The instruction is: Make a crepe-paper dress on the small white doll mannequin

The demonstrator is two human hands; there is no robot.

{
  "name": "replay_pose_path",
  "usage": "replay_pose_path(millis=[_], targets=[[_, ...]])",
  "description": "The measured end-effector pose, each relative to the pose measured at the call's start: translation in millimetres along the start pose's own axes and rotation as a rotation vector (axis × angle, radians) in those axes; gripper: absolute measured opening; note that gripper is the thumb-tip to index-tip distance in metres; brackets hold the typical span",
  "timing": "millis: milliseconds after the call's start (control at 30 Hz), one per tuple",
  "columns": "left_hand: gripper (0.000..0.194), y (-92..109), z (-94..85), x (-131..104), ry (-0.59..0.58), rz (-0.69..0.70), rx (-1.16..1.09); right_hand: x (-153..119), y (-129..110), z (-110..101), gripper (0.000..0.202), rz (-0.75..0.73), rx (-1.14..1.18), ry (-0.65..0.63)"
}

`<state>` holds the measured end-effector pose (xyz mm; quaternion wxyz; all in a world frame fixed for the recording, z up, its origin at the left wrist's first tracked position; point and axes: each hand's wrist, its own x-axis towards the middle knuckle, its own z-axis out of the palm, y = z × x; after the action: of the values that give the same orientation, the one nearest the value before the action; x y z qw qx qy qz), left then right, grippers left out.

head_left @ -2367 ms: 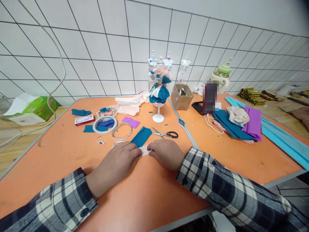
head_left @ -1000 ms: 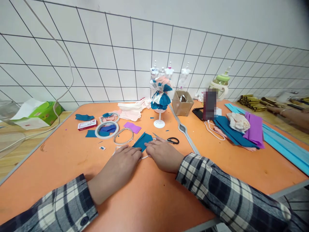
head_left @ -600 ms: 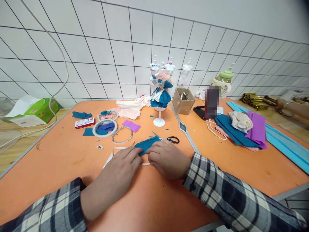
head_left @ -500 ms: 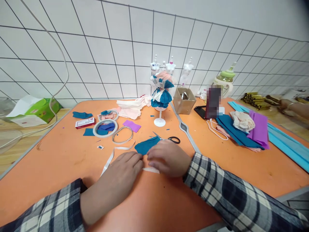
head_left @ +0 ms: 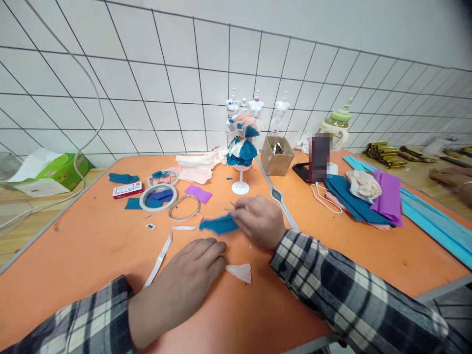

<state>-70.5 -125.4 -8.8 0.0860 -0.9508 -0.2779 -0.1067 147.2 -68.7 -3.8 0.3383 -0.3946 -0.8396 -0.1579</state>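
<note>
My right hand (head_left: 260, 221) pinches the right end of a teal crepe paper piece (head_left: 219, 224), lifted a little and blurred by motion. Low on the orange table, my left hand (head_left: 197, 263) has its fingers bent and pressed together. From under its thumb fans a small pale pink crepe paper piece (head_left: 240, 273), narrow at the thumb and wider to the right. Scissors lie mostly hidden behind my right hand, only the blade tips (head_left: 229, 208) showing. A white ribbon (head_left: 162, 253) runs past my left hand to a ribbon roll (head_left: 184, 206).
Behind my hands stands a small dress form (head_left: 241, 147) in teal and pink paper. Tape rolls (head_left: 142, 199), a red-and-white box (head_left: 127, 190) and a purple piece (head_left: 198, 193) lie left. A cardboard box (head_left: 277, 156), phone (head_left: 320, 157) and folded papers (head_left: 391, 196) are right.
My right hand has lifted the teal piece off the table and shifted it left. More of the pale piece shows beside my left thumb. The scissors' handle is now covered.
</note>
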Motion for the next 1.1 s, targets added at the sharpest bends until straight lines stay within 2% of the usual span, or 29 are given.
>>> replay_pose_path(millis=[67, 100, 167, 267, 333, 400, 500, 600, 667, 733, 833, 900, 1000, 1100], targets=[[0.022, 2.6, -2.0, -2.0, 0.049, -0.030, 0.028, -5.9, -8.1, -5.7, 0.019, -0.168, -0.012, -0.084], [0.023, 4.1, -4.3, -2.8, 0.072, -0.039, 0.029, -7.3, -11.6, -7.0, 0.017, -0.166, 0.010, -0.142], [0.027, 7.0, -10.8, -3.2, 0.097, -0.020, 0.001, -6.9, -15.6, -6.5, 0.011, 0.024, 0.097, -0.260], [0.027, 8.5, -18.8, -1.5, 0.156, 0.100, -0.024, -2.6, -13.3, -1.6, 0.010, 0.347, 0.356, -0.427], [0.027, 6.5, -17.8, 0.0, 0.185, 0.144, -0.017, -1.2, -9.8, 1.2, 0.009, 0.384, 0.524, -0.536], [0.025, 2.7, -11.3, 1.2, 0.143, 0.098, -0.040, -1.7, -7.8, 2.3, 0.007, 0.384, 0.555, -0.584], [0.021, -2.7, 0.4, 1.7, 0.014, -0.025, -0.121, -2.8, -6.9, 1.9, 0.009, 0.448, 0.433, -0.512], [0.024, -3.9, 2.2, 1.6, -0.055, -0.063, -0.228, -2.2, -4.1, 1.3, 0.009, 0.496, 0.441, -0.370], [0.024, -3.9, -2.3, 2.0, -0.015, -0.106, -0.310, -1.7, -2.0, 1.2, 0.010, 0.548, 0.474, -0.245], [0.022, -5.8, -7.9, 3.2, 0.111, -0.238, -0.382, -2.1, -2.1, 1.2, 0.011, 0.582, 0.531, -0.183], [0.024, -14.5, -12.3, 6.3, 0.319, -0.558, -0.561, -3.9, -8.2, 1.4, 0.011, 0.534, 0.731, -0.234], [0.028, -21.0, -11.9, 8.4, 0.301, -0.693, -0.782, -4.3, -14.1, 0.9, 0.010, 0.501, 0.778, -0.249], [0.029, -24.9, -9.5, 10.9, 0.157, -0.719, -1.066, -3.0, -20.7, -1.1, 0.007, 0.484, 0.646, -0.227], [0.025, -23.2, -7.0, 13.3, 0.160, -0.721, -1.151, -1.8, -22.7, -1.8, 0.007, 0.459, 0.631, -0.228]])
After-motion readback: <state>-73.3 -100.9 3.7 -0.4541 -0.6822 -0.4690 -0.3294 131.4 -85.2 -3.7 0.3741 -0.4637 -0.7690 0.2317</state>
